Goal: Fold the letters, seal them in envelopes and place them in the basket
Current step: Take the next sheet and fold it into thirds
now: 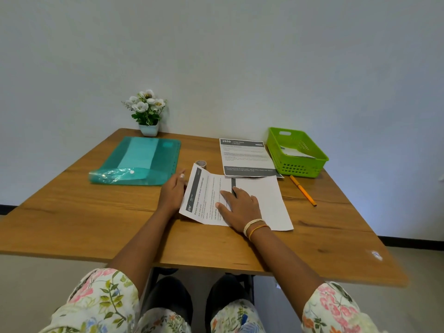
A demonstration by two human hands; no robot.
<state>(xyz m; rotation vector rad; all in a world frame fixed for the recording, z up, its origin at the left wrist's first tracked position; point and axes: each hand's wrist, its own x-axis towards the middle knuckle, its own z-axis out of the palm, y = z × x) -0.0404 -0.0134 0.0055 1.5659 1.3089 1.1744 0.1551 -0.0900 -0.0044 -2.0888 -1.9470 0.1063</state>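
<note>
A printed letter [206,195] lies in front of me on the wooden table [96,224], its right part folded over so the blank back [266,200] shows. My right hand [240,207] presses flat on the fold with straight fingers. My left hand [174,191] holds the letter's raised left edge, fingers under the sheet. A second printed letter [245,156] lies flat further back. The green basket [276,143] stands at the back right with white paper inside.
A teal plastic folder [137,162] lies at the left. A small tape roll [201,163] sits behind the letter. An orange pen [302,191] lies right of the sheet. A pot of white flowers [149,111] stands at the back by the wall.
</note>
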